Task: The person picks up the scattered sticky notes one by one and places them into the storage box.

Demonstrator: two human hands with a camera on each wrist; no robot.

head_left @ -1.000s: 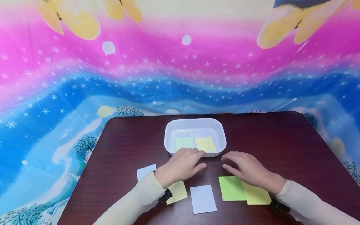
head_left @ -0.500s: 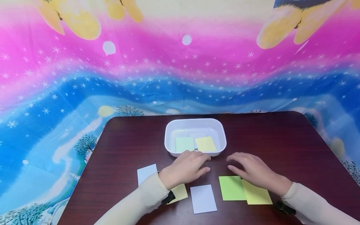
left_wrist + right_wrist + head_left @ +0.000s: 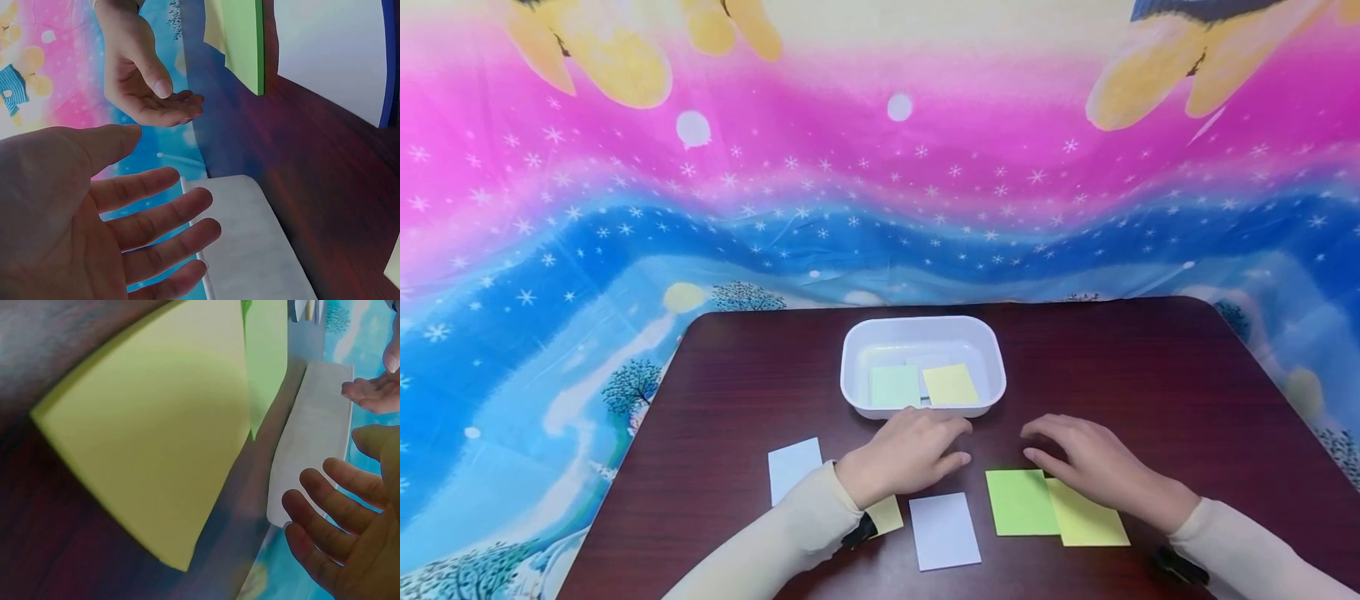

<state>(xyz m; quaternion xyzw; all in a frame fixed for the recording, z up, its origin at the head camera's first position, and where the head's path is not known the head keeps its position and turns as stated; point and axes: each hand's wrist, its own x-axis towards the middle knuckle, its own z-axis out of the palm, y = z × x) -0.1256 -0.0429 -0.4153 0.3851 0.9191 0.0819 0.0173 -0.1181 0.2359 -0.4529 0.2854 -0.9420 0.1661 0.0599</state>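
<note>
Nearest the person, straight in front of the white tub, lies the front white pad; near and to the tub's right, the green pad and the broad yellow pad meet along a side; near and to its left, the pale yellow pad peeps out from behind the left sleeve, with the left white pad a little beyond. And now the hands! The right hand hangs off the tub's near right corner, fingers lightly bent and apart, holding nothing; the left hand is at the near wall, fingers spread, nothing held, contact with the tub impossible to tell. It reads as a lull between grasps, and the next pick-up would call for a hand going down on the tub's near side to pinch one pad by its edge. Inside the tub, the mint pad and the small yellow pad lie side by side.
</note>
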